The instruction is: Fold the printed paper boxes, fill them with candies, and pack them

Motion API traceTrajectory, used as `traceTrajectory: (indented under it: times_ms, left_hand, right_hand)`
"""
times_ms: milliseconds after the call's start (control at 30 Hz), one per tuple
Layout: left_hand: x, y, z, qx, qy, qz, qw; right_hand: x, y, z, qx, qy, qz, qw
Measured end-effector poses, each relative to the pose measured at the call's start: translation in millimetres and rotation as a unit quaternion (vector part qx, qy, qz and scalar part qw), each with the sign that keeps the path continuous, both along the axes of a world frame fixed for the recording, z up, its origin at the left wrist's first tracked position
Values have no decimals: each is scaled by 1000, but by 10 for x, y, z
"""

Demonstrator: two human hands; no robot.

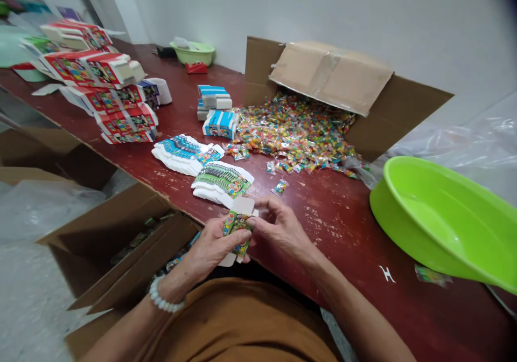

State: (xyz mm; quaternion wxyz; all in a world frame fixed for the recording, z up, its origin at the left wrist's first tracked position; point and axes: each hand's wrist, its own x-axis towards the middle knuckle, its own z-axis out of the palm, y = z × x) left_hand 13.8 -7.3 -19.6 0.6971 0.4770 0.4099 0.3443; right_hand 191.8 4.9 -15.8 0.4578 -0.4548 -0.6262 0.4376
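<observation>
My left hand [216, 246] and my right hand [280, 226] both grip a small green printed carton [238, 224] at the near edge of the dark red table [343, 227]. The carton's white top flap stands open. Just beyond it lies a fanned stack of flat green cartons [222, 181], and left of that a fanned stack of flat blue cartons [183, 152]. A single wrapped candy [280, 187] lies on the table close to my right hand. A big heap of colourful wrapped candies [294, 133] spills from a tipped cardboard box [335, 76].
A lime green basin [448, 222] sits at the right. Folded blue boxes [218, 114] stand mid-table, and red display boxes [100, 82] are piled at the left. An open cardboard box [133, 238] stands on the floor at my left. A second green bowl [193, 53] is far back.
</observation>
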Motion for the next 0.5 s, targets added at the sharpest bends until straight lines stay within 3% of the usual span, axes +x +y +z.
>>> traceTrajectory:
  times_ms: [100,267,367,500]
  left_hand:
    - [30,29,-119,59,15,31,998]
    - [95,-6,-185,131,36,189,973]
    - [137,-74,-156,136,3,239,961]
    - [145,-100,-120,160,-16,243,957]
  right_hand:
    - [-48,-17,-77,-21,25,8,999]
    - [-55,33,-104,-10,-3,-34,999]
    - [-152,6,-141,-38,105,-42,993]
    - [-325,-66,-208,-51,243,-50,967]
